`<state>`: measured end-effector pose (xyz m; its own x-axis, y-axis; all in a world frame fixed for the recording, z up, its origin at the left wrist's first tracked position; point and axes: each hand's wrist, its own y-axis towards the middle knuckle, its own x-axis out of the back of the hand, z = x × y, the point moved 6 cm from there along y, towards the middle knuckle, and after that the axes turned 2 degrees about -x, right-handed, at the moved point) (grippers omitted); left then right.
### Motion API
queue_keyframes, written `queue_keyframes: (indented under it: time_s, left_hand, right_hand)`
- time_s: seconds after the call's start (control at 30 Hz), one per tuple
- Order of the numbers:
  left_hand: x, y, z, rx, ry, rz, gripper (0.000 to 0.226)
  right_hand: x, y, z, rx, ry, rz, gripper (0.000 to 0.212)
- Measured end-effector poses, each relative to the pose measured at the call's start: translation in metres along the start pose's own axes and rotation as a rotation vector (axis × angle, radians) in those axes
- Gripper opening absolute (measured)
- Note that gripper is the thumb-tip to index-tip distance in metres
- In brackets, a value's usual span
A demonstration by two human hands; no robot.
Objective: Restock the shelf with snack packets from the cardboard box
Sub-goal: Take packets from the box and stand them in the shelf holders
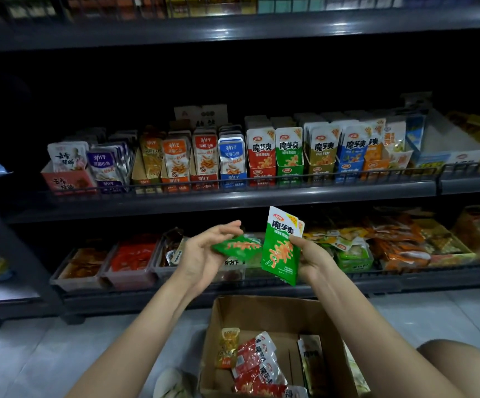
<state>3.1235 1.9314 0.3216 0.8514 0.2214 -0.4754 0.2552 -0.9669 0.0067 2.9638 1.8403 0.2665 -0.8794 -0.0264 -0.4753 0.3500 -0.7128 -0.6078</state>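
Observation:
My right hand (309,258) grips a small stack of green snack packets (281,245), held upright in front of the lower shelf. My left hand (207,251) holds one more green packet (240,247) lying flat, its fingers loosely curled under it, just left of the stack. Below my arms the open cardboard box (261,311) stands on the floor with red packets (257,363) and a yellow packet (228,347) inside. On the middle shelf (204,198), a green display carton (289,156) of the same snack stands among other cartons.
A wire rail (233,182) runs along the middle shelf's front edge. The lower shelf holds clear trays (129,271) of red and orange snacks and loose packets at the right. Grey tiled floor (60,354) lies left of the box. My knee (468,366) is at bottom right.

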Motion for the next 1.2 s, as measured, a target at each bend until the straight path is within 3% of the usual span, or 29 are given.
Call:
queue_keyframes:
  time_s: [0.1,0.17,0.27,0.4,0.5,0.87,1.03,1.2]
  left_hand:
    - [0.005,0.007,-0.001,-0.005,0.119,-0.142,0.021]
    - [0.008,0.012,0.001,0.023,0.298,-0.198,0.043]
    - [0.008,0.016,0.008,0.154,0.351,-0.194,0.067]
    - [-0.006,0.015,0.004,0.347,0.508,-0.019,0.042]
    - [-0.019,0.018,0.005,0.377,0.500,0.060,0.026]
    - [-0.054,0.077,-0.006,0.041,0.602,-0.080,0.023]
    - [-0.069,0.110,-0.009,-0.090,0.718,-0.057,0.021]
    - [-0.072,0.143,-0.011,-0.133,0.802,-0.028,0.022]
  right_hand:
    - [-0.002,0.000,0.004,0.056,-0.048,0.018,0.010]
    - [-0.003,0.000,0.009,0.118,-0.067,0.030,0.006]
    - [-0.004,-0.005,0.021,0.221,-0.095,0.051,0.007]
    - [-0.008,-0.011,0.040,0.327,-0.223,0.093,0.006]
    - [-0.019,-0.015,0.052,0.371,-0.274,0.129,0.009]
    - [-0.033,-0.012,0.092,0.529,-0.453,0.174,0.020]
    - [-0.033,0.006,0.116,0.644,-0.461,0.139,0.023]
    - [-0.038,0.019,0.150,0.663,-0.666,0.172,0.023]
